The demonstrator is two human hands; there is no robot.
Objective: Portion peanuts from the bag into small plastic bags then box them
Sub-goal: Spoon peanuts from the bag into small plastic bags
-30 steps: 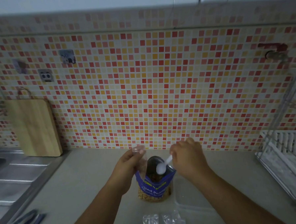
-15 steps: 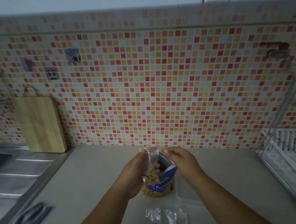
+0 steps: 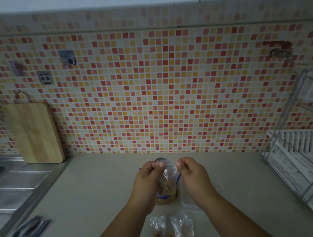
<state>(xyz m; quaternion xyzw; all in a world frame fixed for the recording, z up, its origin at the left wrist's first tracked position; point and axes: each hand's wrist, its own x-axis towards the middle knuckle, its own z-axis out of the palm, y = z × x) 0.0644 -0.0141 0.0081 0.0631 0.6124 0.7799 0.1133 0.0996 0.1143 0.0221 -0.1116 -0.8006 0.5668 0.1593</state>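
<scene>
Pinching the small plastic bag (image 3: 166,183) top between left hand (image 3: 149,175) and right hand (image 3: 190,171).

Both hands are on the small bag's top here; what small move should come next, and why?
Probably press the top shut: the left hand and right hand pinch the small bag at its upper corners, and it already holds peanuts.

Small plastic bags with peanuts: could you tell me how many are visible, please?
3: one small bag pinched between left hand and right hand; two bags side by side on the counter at the bottom edge, where more may hide.
</scene>
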